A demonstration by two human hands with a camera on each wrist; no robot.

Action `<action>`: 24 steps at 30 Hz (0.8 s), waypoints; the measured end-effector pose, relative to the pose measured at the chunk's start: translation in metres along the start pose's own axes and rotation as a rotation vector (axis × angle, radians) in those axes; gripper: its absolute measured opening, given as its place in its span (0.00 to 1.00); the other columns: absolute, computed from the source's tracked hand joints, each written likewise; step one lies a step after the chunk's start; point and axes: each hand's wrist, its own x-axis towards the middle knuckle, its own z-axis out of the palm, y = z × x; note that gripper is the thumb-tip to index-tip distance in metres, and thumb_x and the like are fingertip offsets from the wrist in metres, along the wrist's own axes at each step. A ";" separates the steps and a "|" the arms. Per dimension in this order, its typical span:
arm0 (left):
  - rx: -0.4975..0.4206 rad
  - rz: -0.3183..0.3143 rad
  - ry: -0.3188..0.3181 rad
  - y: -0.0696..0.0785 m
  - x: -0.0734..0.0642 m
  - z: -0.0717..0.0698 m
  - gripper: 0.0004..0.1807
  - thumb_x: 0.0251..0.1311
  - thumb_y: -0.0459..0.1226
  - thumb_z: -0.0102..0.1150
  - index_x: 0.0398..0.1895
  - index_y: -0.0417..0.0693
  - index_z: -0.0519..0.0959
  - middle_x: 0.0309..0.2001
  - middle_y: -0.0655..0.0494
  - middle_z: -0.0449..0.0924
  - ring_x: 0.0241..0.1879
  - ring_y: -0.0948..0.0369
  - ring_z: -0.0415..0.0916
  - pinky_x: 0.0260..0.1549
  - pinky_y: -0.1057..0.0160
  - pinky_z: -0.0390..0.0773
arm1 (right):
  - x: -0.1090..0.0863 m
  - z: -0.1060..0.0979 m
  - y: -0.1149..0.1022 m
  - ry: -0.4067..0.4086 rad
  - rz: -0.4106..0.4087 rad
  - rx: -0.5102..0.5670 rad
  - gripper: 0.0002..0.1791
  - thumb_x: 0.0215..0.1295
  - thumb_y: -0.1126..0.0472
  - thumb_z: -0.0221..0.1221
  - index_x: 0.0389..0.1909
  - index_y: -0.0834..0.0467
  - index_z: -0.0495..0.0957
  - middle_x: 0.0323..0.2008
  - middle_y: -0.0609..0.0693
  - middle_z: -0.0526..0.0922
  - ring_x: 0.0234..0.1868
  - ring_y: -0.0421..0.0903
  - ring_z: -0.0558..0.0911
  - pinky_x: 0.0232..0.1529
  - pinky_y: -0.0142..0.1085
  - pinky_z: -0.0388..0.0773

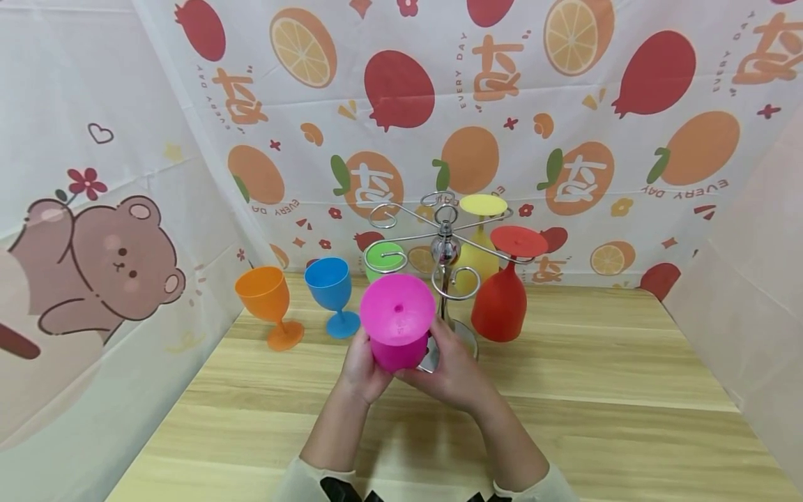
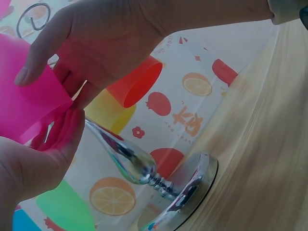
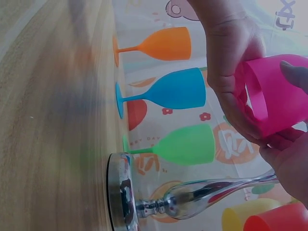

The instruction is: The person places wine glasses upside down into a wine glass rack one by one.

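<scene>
Both hands hold a pink plastic goblet (image 1: 398, 310) upside down, its round foot uppermost and its bowl between the palms. My left hand (image 1: 366, 368) grips the left side of the bowl near the downturned rim. From the other side my right hand (image 1: 453, 368) grips it, with the thumb (image 2: 41, 57) along the bowl in the left wrist view. Just behind the goblet stands a chrome rack (image 1: 445, 247) with curled wire arms. A red goblet (image 1: 502, 300) and a yellow goblet (image 1: 483, 205) hang upside down from arms on its right side.
On the wooden table (image 1: 596, 390), an orange goblet (image 1: 262, 293) and a blue goblet (image 1: 330, 284) stand upright at the left. A green goblet (image 3: 187, 144) stands upright behind the rack's left arms. Printed cloth (image 1: 401, 90) closes off the back and sides.
</scene>
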 end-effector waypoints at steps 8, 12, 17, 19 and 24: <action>0.183 0.075 0.035 0.004 0.000 0.000 0.20 0.74 0.57 0.36 0.48 0.65 0.78 0.48 0.65 0.76 0.53 0.63 0.69 0.53 0.61 0.72 | 0.001 0.000 -0.005 0.038 -0.029 -0.068 0.52 0.47 0.50 0.75 0.72 0.31 0.56 0.66 0.38 0.67 0.66 0.43 0.67 0.52 0.49 0.80; 0.295 0.129 0.089 0.009 -0.002 0.002 0.19 0.75 0.52 0.38 0.40 0.59 0.81 0.40 0.61 0.78 0.45 0.61 0.73 0.44 0.61 0.74 | 0.001 -0.002 -0.007 0.041 -0.067 -0.055 0.50 0.48 0.49 0.75 0.71 0.33 0.58 0.64 0.37 0.68 0.66 0.42 0.67 0.54 0.48 0.79; 0.456 0.207 0.160 0.018 -0.008 0.008 0.20 0.75 0.49 0.38 0.44 0.50 0.80 0.39 0.56 0.78 0.42 0.57 0.75 0.41 0.60 0.78 | 0.001 -0.005 -0.009 0.032 -0.066 0.005 0.50 0.49 0.49 0.75 0.71 0.31 0.57 0.62 0.35 0.69 0.64 0.41 0.70 0.53 0.43 0.80; 0.516 0.248 0.166 0.022 -0.012 0.010 0.21 0.76 0.48 0.39 0.50 0.47 0.79 0.43 0.54 0.78 0.46 0.55 0.75 0.43 0.59 0.79 | 0.001 -0.006 -0.010 0.031 -0.071 0.023 0.50 0.49 0.49 0.75 0.71 0.32 0.57 0.61 0.35 0.70 0.63 0.41 0.71 0.52 0.41 0.81; 0.654 0.349 0.109 0.031 -0.020 0.015 0.21 0.76 0.45 0.41 0.60 0.43 0.75 0.54 0.52 0.78 0.52 0.53 0.77 0.46 0.59 0.83 | 0.000 -0.008 -0.014 0.042 -0.042 0.028 0.51 0.49 0.47 0.75 0.72 0.31 0.55 0.60 0.38 0.72 0.60 0.44 0.74 0.49 0.37 0.82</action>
